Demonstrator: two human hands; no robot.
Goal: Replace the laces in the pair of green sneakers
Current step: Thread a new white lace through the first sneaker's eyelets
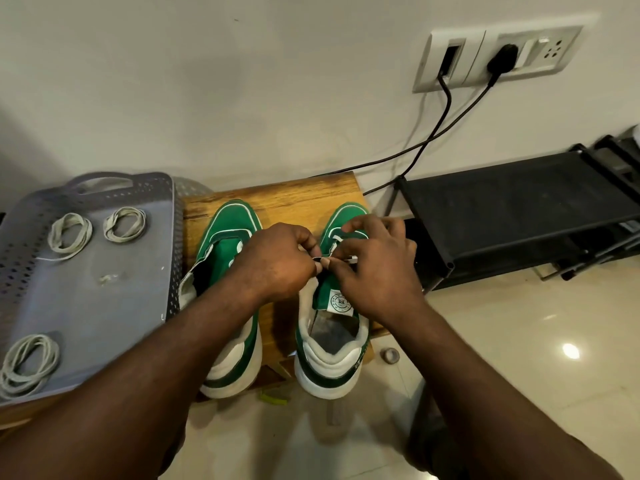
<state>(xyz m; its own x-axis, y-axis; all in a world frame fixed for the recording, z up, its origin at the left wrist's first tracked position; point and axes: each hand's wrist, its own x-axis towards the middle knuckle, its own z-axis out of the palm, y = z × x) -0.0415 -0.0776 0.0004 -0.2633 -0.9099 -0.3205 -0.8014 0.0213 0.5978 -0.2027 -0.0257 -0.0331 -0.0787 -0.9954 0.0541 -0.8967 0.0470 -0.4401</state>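
Two green sneakers with white soles stand side by side on a small wooden stool (304, 199), toes toward the wall. The left sneaker (225, 230) has no lace in its visible eyelets. Over the right sneaker (332, 341), my left hand (277, 261) and my right hand (374, 268) meet above the tongue. Both pinch a white lace (341, 259) at the eyelets. Three coiled whitish laces lie in a grey tray: one (69, 233), another (125, 224), a third (29, 362).
The grey perforated tray (104, 306) sits left of the stool. A black shoe rack (519, 216) stands to the right. Two black cables (433, 133) hang from wall sockets (498, 57). A small tape roll (390, 355) and a yellow-green scrap (273, 398) lie on the tiled floor.
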